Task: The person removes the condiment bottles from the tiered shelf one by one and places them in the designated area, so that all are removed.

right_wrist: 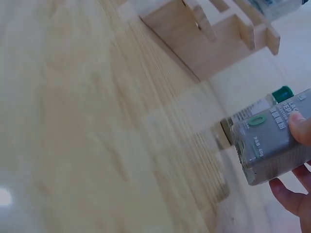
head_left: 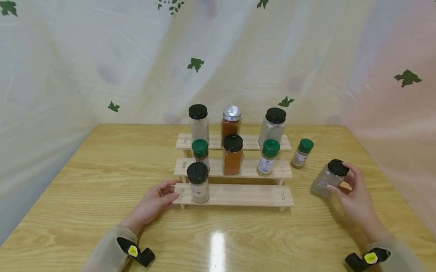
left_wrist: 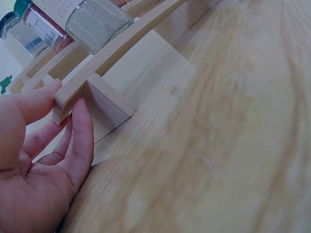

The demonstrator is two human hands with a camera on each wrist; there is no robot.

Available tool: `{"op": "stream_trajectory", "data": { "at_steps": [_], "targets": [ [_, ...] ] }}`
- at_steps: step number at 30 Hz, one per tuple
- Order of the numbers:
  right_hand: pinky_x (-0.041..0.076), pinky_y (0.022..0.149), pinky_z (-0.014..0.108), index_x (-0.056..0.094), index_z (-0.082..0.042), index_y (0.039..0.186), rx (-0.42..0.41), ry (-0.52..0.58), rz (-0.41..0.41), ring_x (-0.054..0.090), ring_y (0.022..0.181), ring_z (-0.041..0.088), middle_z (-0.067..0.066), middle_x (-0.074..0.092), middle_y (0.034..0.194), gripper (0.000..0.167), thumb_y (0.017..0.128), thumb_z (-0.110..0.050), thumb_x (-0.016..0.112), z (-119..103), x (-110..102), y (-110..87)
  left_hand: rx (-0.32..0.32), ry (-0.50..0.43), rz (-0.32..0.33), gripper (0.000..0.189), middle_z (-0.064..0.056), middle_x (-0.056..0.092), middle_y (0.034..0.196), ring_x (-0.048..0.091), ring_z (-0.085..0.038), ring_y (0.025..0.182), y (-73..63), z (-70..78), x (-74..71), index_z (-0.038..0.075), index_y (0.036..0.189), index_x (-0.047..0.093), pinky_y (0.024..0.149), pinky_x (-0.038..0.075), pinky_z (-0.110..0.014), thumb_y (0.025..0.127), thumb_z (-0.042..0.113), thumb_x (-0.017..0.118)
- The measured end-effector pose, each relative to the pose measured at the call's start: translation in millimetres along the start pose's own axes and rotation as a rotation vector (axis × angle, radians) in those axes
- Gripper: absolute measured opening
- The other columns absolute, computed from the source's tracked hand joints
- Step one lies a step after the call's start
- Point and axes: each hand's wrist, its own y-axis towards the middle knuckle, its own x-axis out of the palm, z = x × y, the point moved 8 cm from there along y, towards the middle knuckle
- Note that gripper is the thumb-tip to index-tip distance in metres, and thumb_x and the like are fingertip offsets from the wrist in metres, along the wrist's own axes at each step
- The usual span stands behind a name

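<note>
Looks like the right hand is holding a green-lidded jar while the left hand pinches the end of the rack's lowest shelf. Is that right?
Not quite: the lid of the jar in the right hand is black, not green, as the head view shows. The left hand does pinch the end of the lowest shelf.

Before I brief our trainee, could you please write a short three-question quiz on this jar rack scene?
1. What does the right hand hold?
2. True or false: the left hand grips the top tier.
3. Which colour is the lid of the lone jar on the bottom tier: A green, B silver, C black?

Key: 1. A tilted, black-lidded jar. 2. False; it grips the bottom tier. 3. C.
</note>
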Motion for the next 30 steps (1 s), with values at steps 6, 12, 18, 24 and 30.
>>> {"op": "stream_trajectory", "data": {
  "at_steps": [6, 12, 18, 24, 30],
  "targets": [
    [0.037, 0.07, -0.002, 0.021, 0.0, 0.142, 0.024, -0.045, -0.034, 0.035, 0.092, -0.021, 0.024, 0.046, 0.119, 0.072, 0.085, 0.006, 0.064, 8, -2, 19.9, -0.004, -0.006, 0.002, 0.054, 0.003, 0.054, 0.101, 0.057, -0.004, 0.088, 0.2, 0.2, -1.9, -0.012, 0.137, 0.031, 0.074, 0.052, -0.019, 0.093, 0.006, 0.057],
    [0.035, 0.073, -0.004, 0.024, 0.001, 0.142, -0.007, -0.057, -0.068, 0.032, 0.094, -0.022, 0.029, 0.044, 0.124, 0.07, 0.084, 0.009, 0.063, 10, 1, 36.0, -0.003, -0.009, -0.002, 0.052, 0.003, 0.055, 0.101, 0.057, -0.004, 0.089, 0.1, 0.7, -2.2, -0.012, 0.137, 0.032, 0.074, 0.052, -0.019, 0.094, 0.006, 0.056],
    [0.037, 0.075, -0.003, 0.026, -0.002, 0.141, -0.028, -0.096, -0.098, 0.039, 0.098, -0.014, 0.03, 0.048, 0.123, 0.068, 0.085, 0.006, 0.064, 13, 7, 48.5, -0.009, -0.004, 0.002, 0.051, 0.003, 0.055, 0.101, 0.056, -0.004, 0.088, -2.1, 0.2, -0.2, -0.013, 0.136, 0.032, 0.074, 0.052, -0.019, 0.094, 0.005, 0.055],
    [0.051, 0.086, 0.028, 0.024, -0.002, 0.142, -0.042, -0.103, -0.132, 0.047, 0.109, 0.044, 0.031, 0.045, 0.127, 0.068, 0.086, 0.006, 0.062, 18, 9, 58.1, -0.017, -0.005, 0.011, 0.051, 0.002, 0.053, 0.101, 0.056, -0.005, 0.088, -2.5, 0.3, 0.3, -0.013, 0.136, 0.032, 0.073, 0.052, -0.019, 0.093, 0.004, 0.055],
    [0.049, 0.089, 0.031, 0.021, 0.0, 0.142, -0.076, -0.09, -0.164, 0.046, 0.112, 0.054, 0.039, 0.041, 0.128, 0.069, 0.086, 0.006, 0.062, 23, 8, 67.3, -0.007, -0.01, 0.002, 0.052, 0.002, 0.054, 0.101, 0.057, -0.005, 0.088, -2.3, 1.8, 1.0, -0.013, 0.136, 0.031, 0.074, 0.052, -0.019, 0.093, 0.003, 0.055]
  ]
}}
